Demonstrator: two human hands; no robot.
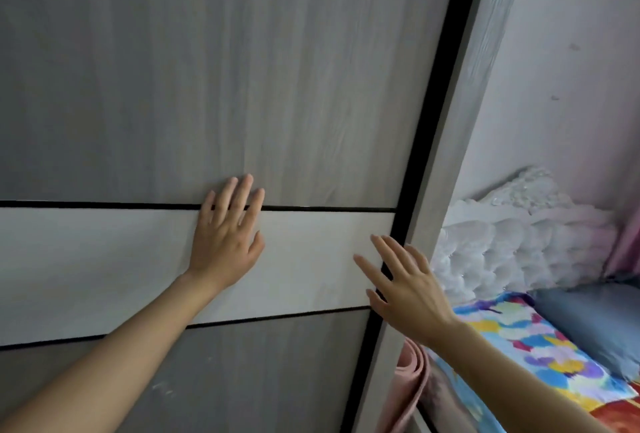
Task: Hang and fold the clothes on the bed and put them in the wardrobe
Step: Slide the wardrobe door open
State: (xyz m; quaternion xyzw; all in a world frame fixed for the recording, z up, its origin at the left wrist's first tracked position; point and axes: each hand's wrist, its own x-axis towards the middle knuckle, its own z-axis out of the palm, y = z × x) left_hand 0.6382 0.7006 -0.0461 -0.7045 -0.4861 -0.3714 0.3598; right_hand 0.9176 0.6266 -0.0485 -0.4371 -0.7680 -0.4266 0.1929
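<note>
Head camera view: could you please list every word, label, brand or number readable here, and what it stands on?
None. No word, label, brand, number or sign shows on the wardrobe door, the wall, the headboard or the flower-patterned bedsheet; its marks are pattern only.

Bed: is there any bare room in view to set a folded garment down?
Yes: a bare strip of patterned sheet runs between the wardrobe frame and the blue pillow, in front of the headboard. It is crowded where the pillow lies, and a pink roll fills the gap by the frame.
</note>
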